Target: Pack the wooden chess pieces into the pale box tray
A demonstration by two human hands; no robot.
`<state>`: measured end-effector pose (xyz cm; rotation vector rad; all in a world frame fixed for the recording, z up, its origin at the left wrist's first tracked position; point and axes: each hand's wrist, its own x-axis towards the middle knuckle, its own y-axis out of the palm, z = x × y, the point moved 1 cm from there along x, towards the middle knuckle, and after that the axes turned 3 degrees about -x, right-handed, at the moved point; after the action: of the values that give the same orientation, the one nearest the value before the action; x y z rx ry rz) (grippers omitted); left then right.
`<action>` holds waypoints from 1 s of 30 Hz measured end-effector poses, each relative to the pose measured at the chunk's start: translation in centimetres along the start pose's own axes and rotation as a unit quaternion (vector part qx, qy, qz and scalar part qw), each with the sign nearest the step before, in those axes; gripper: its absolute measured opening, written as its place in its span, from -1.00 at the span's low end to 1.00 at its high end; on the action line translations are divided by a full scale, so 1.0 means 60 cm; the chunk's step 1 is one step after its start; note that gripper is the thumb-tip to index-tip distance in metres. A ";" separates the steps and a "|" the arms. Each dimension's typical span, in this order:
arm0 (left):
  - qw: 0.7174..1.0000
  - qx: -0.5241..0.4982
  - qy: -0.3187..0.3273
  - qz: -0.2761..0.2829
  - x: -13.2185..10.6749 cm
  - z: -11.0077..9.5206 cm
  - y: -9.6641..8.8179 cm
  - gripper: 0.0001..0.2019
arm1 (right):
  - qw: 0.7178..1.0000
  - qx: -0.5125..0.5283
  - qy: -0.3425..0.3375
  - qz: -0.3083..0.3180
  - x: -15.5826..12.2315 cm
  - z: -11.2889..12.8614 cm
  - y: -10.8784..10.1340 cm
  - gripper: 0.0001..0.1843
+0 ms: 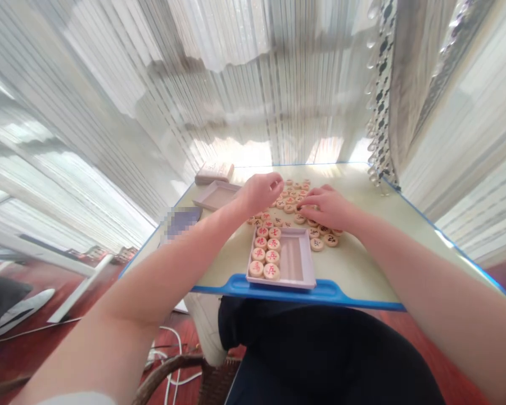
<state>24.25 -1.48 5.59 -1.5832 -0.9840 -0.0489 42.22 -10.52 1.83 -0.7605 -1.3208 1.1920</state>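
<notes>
Head-worn view, facing forward and down, from behind the hands (259,192) (331,208), near the table (358,275)

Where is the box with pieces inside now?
In the head view, just right of centre: the box lies at the table's near edge, loose pieces beyond it.

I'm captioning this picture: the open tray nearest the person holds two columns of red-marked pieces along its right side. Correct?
Not quite: the head view shows the two columns of red-marked pieces along the left side of the open tray, not the right.
</notes>
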 end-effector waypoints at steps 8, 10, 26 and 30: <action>0.995 0.033 0.044 0.082 -0.034 0.013 -0.009 -0.71 | 0.999 -0.004 0.048 0.009 0.003 0.009 -0.003 -0.74; 0.992 0.069 0.053 0.093 -0.034 0.007 -0.004 -0.65 | 0.998 0.006 0.062 0.027 0.004 0.012 -0.006 -0.73; 0.997 -0.041 -0.019 0.060 -0.036 0.014 -0.023 -0.67 | 0.968 0.242 0.065 0.016 -0.012 0.042 -0.036 -0.76; 0.999 -0.017 -0.048 -0.010 -0.064 0.031 -0.035 -0.59 | 0.945 0.297 -0.012 0.138 -0.037 0.085 -0.060 -0.77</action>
<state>19.66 -2.17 4.65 -1.6182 -1.0790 -0.0042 38.37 -14.64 5.30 -0.4920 -0.8099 1.7197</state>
